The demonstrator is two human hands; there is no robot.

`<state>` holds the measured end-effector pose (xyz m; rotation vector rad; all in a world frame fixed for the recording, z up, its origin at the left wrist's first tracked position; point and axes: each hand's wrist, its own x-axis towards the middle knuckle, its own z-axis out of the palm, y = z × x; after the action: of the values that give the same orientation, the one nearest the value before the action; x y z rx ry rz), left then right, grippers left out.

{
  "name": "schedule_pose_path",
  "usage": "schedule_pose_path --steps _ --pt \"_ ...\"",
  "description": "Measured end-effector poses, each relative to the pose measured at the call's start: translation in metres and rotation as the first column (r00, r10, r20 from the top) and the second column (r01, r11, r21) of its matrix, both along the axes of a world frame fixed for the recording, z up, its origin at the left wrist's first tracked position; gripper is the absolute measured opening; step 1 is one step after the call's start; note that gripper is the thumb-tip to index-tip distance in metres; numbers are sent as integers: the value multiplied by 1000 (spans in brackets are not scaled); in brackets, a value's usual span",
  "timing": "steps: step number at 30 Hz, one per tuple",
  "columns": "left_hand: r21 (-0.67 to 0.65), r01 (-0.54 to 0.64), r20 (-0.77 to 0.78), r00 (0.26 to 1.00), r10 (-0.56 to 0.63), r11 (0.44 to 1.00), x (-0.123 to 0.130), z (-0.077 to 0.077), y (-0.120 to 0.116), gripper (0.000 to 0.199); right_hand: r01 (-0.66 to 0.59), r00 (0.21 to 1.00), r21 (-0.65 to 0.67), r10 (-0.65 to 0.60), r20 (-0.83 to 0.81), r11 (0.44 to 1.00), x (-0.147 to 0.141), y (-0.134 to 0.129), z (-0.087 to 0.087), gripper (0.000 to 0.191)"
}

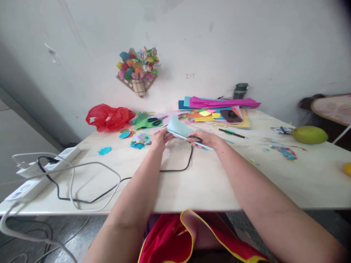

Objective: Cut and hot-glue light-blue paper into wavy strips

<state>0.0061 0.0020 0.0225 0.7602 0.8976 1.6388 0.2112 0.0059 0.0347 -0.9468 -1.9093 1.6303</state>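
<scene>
My left hand (160, 138) is closed on the left edge of a light blue sheet (178, 126), which looks like paper or thin felt, held above the table. In my right hand (206, 139) are scissors with dark handles (195, 138), at the right part of the sheet. Their blades are hard to make out. A narrow pale blue strip (203, 146) runs along the sheet's near edge and sticks out beneath my right hand. Left of my left hand lie a pile of flower-shaped cutouts (142, 138) and a blue scalloped cutout (105, 150).
Another pair of scissors (156, 121) lies on green sheets. A red plastic bag (109, 117), coloured sheets (225, 102), a phone (231, 116), a black pen (233, 133) and a green mango-like fruit (309, 134) surround the work. Cables trail from a power strip (41, 175) at left.
</scene>
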Motion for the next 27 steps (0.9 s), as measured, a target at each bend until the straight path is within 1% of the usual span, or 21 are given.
schedule_pose_path --steps 4,8,15,18,22,27 --pt "-15 -8 -7 1000 8 1000 -1 1 0 9 -7 1000 32 7 2 999 1 1 -1 12" --pt "-2 7 -7 1000 -7 1000 -2 0 1 8 5 1000 78 -7 25 997 1 1 -1 14" --pt "0 9 4 1000 -9 1000 -3 -3 4 12 33 993 183 -53 105 983 1 1 -2 24" --pt "-1 5 19 1000 -5 1000 -2 -2 3 14 32 994 194 -52 98 981 1 3 -4 25" --pt "-29 -8 48 999 9 1000 0 3 0 10 25 998 179 -34 51 984 3 6 -7 25" --pt "-78 23 10 1000 -22 997 4 9 -3 5 55 998 152 -55 -8 987 4 9 -9 27"
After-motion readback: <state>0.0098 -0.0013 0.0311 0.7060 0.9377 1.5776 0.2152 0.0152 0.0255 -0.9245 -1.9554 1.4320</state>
